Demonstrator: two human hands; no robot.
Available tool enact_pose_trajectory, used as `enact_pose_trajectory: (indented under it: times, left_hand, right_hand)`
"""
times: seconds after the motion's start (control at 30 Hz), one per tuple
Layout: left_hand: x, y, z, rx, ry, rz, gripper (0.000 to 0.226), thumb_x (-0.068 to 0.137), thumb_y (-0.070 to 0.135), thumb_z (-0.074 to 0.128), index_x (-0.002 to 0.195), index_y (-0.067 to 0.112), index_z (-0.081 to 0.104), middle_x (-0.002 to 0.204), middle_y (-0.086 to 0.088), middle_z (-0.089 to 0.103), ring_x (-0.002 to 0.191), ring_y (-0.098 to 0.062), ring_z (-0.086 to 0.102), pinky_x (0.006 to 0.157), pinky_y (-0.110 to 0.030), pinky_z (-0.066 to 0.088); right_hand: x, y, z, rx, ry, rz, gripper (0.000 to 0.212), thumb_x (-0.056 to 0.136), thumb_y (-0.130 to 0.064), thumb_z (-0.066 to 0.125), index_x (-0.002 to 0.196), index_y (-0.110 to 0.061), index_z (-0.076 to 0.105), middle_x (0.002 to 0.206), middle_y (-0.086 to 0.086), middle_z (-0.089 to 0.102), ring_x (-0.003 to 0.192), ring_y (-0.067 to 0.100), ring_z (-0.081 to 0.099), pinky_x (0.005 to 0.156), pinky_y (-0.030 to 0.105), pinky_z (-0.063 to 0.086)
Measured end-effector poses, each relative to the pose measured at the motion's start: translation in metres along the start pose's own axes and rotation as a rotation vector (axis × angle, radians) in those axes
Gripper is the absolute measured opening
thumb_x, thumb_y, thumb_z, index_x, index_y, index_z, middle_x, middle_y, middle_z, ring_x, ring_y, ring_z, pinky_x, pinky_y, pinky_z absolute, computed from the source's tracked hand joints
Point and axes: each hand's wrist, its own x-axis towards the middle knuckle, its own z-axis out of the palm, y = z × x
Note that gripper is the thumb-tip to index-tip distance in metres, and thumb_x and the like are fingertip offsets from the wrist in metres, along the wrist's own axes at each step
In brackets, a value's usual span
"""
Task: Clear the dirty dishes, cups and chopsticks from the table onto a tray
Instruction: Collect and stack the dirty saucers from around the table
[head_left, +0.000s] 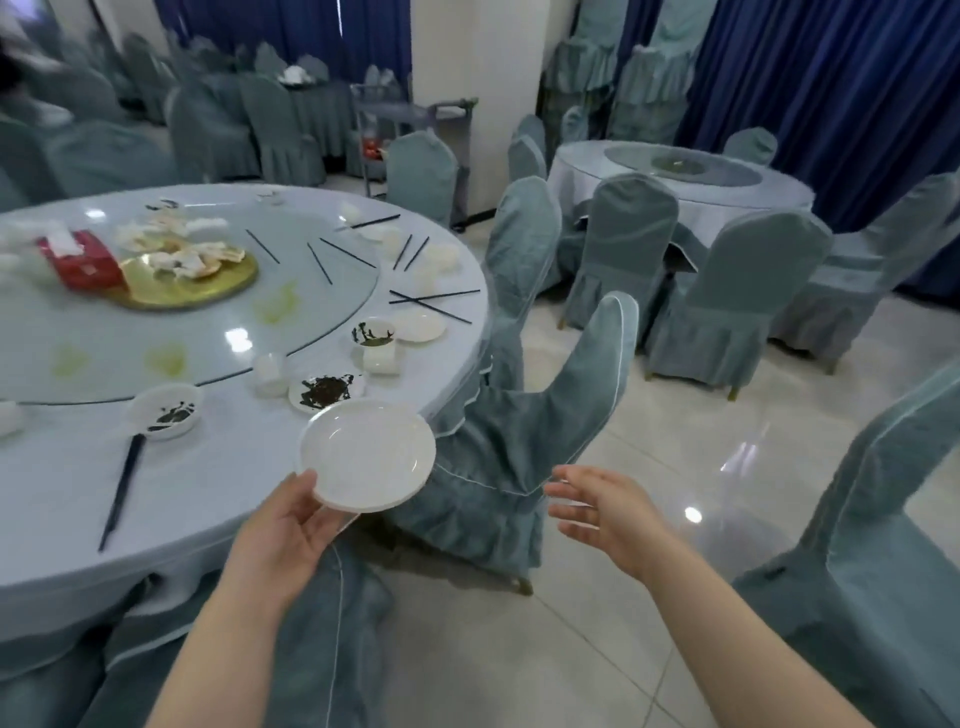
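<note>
White plate (367, 453) in left hand (283, 530), red box (80, 258) unreadable

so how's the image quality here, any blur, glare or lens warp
Head view: the far left is motion-smeared, the red tissue box and gold platter soft; ceiling lights glare off the glass turntable and floor tiles; the wide lens bows the chair at right; the white plate in the left hand stays fairly sharp.
</note>
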Motion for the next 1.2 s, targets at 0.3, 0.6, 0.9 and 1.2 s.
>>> enact_pose_trajectory:
  times: [0.3, 0.6, 0.9, 1.2]
  left_hand:
    - [0.065, 0.035, -0.031, -0.114, 0.246, 0.129, 0.006, 0.094, 0.014, 0.053, 0.093, 0.012, 0.059, 0.093, -0.006, 0.063, 0.078, -0.016, 0.064, 0.057, -0.021, 0.058]
    - [0.114, 0.053, -0.022, -0.247, 0.499, 0.256, 0.013, 0.097, 0.011, 0.047, 0.095, 0.007, 0.060, 0.072, -0.003, 0.073, 0.060, -0.012, 0.070, 0.053, -0.021, 0.056]
    - [0.131, 0.047, -0.027, -0.272, 0.669, 0.323, 0.015, 0.092, 0.018, 0.054, 0.099, 0.010, 0.064, 0.079, -0.001, 0.073, 0.066, -0.010, 0.070, 0.056, -0.021, 0.056]
    - [0.139, 0.060, -0.049, -0.294, 0.632, 0.288, 0.015, 0.089, 0.015, 0.059, 0.103, 0.012, 0.063, 0.085, -0.002, 0.074, 0.072, -0.013, 0.072, 0.058, -0.022, 0.056]
  right_hand:
    - [0.144, -0.034, 0.096, -0.149, -0.298, 0.116, 0.019, 0.094, -0.026, 0.058, 0.107, -0.013, 0.064, 0.097, 0.006, 0.074, 0.084, 0.024, 0.069, 0.074, 0.034, 0.057]
    - [0.294, -0.045, 0.202, -0.364, -0.497, 0.220, 0.020, 0.089, -0.014, 0.066, 0.108, -0.012, 0.061, 0.099, 0.010, 0.071, 0.088, 0.029, 0.069, 0.067, 0.032, 0.057]
    - [0.373, -0.021, 0.303, -0.658, -0.458, 0.176, 0.022, 0.091, -0.024, 0.063, 0.086, -0.003, 0.060, 0.070, 0.012, 0.069, 0.052, 0.022, 0.062, 0.059, 0.035, 0.059]
    - [0.367, -0.024, 0.306, -0.588, -0.427, 0.202, 0.012, 0.088, 0.005, 0.057, 0.087, -0.006, 0.052, 0.077, 0.021, 0.068, 0.059, 0.030, 0.067, 0.061, 0.041, 0.059]
